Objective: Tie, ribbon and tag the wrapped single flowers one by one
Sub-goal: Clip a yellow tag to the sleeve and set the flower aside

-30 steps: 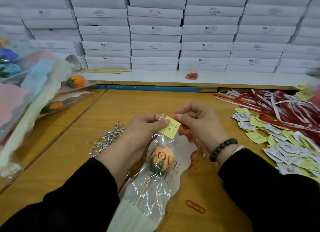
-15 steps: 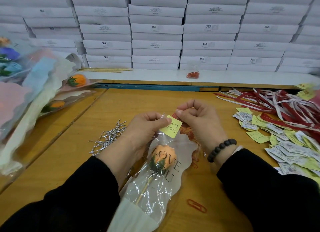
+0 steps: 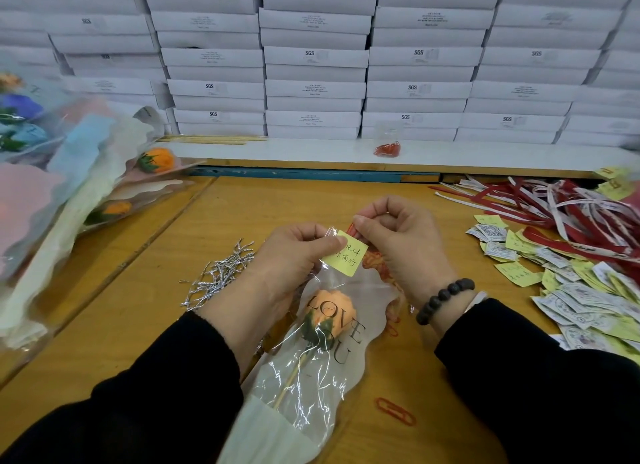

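While the wrapped flower [image 3: 322,328] lies on the table [image 3: 145,311] with its top end lifted between both hands, the left hand [image 3: 294,255] pinches the clear wrap's upper edge together with a yellow tag [image 3: 346,257] that has handwriting on it. The right hand [image 3: 398,242] is curled, thumb and forefinger pinching something thin and red [image 3: 352,228] right at the tag's top corner, looks like a paper clip but it's mostly hidden so can't swear to it. The flower itself is an orange bud on a stick, inside a sleeve printed LOVE YOU. A pile of silver twist ties [image 3: 221,276] sits just left of the left hand, a loose red paper clip [image 3: 394,411] lies near the sleeve's lower end, and off to the right there's a heap of tags [image 3: 571,290] with red and white ribbons [image 3: 554,207] behind it. More wrapped flowers [image 3: 69,186] are stacked far left.
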`<state>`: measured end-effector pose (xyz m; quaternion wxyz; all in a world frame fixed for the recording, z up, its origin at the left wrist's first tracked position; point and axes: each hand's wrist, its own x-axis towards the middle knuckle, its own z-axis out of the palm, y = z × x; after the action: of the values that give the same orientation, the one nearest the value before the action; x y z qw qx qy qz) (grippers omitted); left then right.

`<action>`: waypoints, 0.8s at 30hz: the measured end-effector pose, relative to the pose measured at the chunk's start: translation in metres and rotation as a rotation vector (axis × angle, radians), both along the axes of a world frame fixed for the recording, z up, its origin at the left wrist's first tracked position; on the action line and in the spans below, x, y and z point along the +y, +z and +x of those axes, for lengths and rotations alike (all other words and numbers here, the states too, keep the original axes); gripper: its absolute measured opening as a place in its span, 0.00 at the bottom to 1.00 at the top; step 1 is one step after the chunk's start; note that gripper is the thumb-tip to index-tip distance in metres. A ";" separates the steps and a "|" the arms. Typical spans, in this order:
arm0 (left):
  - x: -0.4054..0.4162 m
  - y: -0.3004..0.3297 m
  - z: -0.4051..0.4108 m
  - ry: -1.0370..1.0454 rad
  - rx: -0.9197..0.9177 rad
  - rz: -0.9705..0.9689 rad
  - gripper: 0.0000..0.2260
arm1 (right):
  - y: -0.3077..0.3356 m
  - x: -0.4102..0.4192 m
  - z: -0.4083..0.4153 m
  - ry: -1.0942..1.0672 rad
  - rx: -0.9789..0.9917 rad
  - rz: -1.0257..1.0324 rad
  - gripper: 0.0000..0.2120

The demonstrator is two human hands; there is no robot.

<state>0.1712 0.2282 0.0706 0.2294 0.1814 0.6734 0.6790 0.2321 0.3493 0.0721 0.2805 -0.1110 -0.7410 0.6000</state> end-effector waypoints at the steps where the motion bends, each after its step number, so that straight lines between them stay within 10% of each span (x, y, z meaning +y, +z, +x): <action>1: 0.000 0.000 0.000 0.000 0.004 -0.002 0.08 | 0.000 0.000 0.000 0.005 -0.002 -0.005 0.03; 24: 0.001 -0.005 -0.003 0.028 0.026 0.052 0.06 | 0.000 -0.001 0.000 0.013 -0.066 0.014 0.05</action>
<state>0.1680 0.2295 0.0658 0.2064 0.1867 0.6611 0.6968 0.2323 0.3485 0.0718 0.2527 -0.1238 -0.7549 0.5925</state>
